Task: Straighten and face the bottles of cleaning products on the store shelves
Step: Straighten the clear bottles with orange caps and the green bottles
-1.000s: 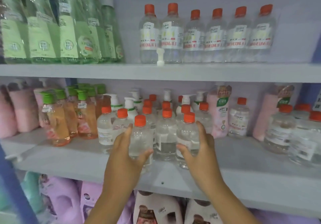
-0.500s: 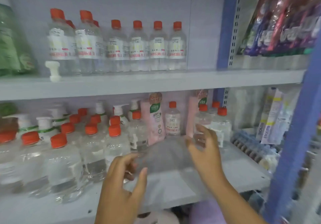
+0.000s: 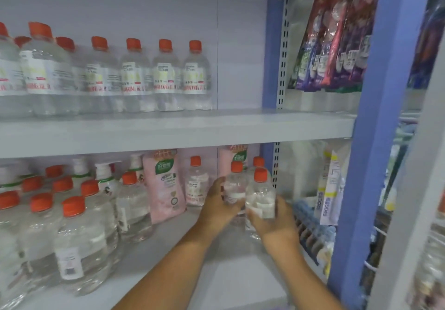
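On the middle shelf, at its right end beside the blue upright, you are holding two upright orange-capped clear bottles, touching side by side. Your left hand is wrapping the rear bottle; your right hand is cupping the nearer bottle from below, fingers curled round it. Both forearms are reaching up and forward.

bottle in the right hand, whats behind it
Behind the bottle in the right hand, another orange cap pokes out; that bottle's body is covered. Left hand holds its neighbour.
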`<act>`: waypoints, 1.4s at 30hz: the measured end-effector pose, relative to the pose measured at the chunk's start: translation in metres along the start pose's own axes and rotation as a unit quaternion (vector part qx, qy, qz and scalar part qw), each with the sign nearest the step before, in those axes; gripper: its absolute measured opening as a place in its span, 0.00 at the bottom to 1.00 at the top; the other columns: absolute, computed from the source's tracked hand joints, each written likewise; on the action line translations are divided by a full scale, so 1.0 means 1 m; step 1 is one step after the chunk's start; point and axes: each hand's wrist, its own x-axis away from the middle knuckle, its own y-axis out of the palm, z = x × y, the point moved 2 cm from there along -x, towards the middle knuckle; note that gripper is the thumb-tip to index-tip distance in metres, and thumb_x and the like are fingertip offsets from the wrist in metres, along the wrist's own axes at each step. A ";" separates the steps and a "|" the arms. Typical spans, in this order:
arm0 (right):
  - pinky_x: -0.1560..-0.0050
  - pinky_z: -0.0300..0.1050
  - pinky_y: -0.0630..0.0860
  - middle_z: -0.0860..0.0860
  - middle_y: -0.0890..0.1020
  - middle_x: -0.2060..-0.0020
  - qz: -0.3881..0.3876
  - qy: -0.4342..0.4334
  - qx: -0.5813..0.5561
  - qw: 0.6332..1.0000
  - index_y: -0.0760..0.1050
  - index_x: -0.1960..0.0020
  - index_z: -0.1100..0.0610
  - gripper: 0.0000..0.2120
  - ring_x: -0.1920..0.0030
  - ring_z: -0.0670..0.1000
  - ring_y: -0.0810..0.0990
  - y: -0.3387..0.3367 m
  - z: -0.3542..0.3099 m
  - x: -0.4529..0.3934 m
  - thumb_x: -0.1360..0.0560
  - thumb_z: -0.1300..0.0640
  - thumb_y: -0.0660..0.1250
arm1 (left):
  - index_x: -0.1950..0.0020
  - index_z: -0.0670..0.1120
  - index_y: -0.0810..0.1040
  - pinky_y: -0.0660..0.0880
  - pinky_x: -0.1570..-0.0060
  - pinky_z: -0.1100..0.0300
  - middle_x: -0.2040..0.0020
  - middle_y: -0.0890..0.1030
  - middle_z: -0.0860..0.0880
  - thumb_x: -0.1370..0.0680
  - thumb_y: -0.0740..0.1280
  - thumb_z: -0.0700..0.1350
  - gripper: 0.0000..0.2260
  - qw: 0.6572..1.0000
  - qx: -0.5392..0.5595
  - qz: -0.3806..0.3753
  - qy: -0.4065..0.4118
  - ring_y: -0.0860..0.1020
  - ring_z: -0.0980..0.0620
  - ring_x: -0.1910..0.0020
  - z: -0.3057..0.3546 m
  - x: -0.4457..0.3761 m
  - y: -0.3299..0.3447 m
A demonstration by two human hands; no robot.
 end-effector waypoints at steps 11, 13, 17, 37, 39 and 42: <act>0.58 0.37 0.77 0.40 0.85 0.55 -0.079 -0.008 -0.009 0.997 0.77 0.45 0.43 0.22 0.55 0.40 0.84 0.003 -0.025 0.019 0.36 0.43 0.81 | 0.37 0.62 0.76 0.76 0.48 0.66 0.42 0.77 0.56 0.35 0.81 0.57 0.29 0.989 -0.079 0.117 -0.032 0.80 0.61 0.48 0.006 0.093 -0.049; 0.60 0.32 0.75 0.36 0.85 0.55 -0.124 -0.012 -0.033 0.992 0.77 0.47 0.40 0.22 0.57 0.32 0.82 0.015 -0.044 0.038 0.35 0.45 0.83 | 0.37 0.61 0.77 0.76 0.49 0.68 0.42 0.79 0.57 0.33 0.81 0.55 0.26 0.988 -0.084 0.129 -0.024 0.80 0.63 0.49 0.006 0.125 -0.074; 0.61 0.34 0.74 0.38 0.85 0.56 -0.202 -0.026 -0.043 0.978 0.76 0.45 0.41 0.24 0.57 0.32 0.81 0.044 -0.078 0.083 0.36 0.44 0.82 | 0.41 0.65 0.77 0.76 0.53 0.72 0.48 0.84 0.67 0.30 0.82 0.49 0.23 0.988 -0.025 0.150 -0.030 0.81 0.68 0.49 0.017 0.184 -0.125; 0.41 0.35 0.76 0.34 0.67 0.43 -0.188 -0.078 -0.057 0.977 0.74 0.28 0.43 0.40 0.43 0.35 0.74 0.207 -0.200 0.249 0.37 0.30 0.75 | 0.34 0.70 0.75 0.77 0.56 0.64 0.48 0.84 0.65 0.29 0.80 0.52 0.27 0.932 -0.138 0.334 -0.024 0.81 0.67 0.51 -0.054 0.277 -0.399; 0.40 0.39 0.76 0.36 0.68 0.42 -0.173 -0.074 -0.033 0.982 0.70 0.26 0.43 0.42 0.42 0.38 0.75 0.218 -0.202 0.254 0.36 0.32 0.76 | 0.30 0.69 0.73 0.78 0.54 0.63 0.46 0.85 0.62 0.28 0.79 0.52 0.30 0.939 -0.129 0.318 -0.023 0.81 0.66 0.50 -0.066 0.271 -0.403; 0.44 0.38 0.74 0.36 0.70 0.40 -0.125 -0.070 0.001 0.990 0.63 0.28 0.40 0.42 0.40 0.40 0.74 0.226 -0.205 0.261 0.36 0.31 0.76 | 0.31 0.72 0.70 0.78 0.53 0.59 0.47 0.84 0.66 0.28 0.79 0.52 0.31 0.947 -0.121 0.297 -0.012 0.81 0.66 0.50 -0.076 0.265 -0.406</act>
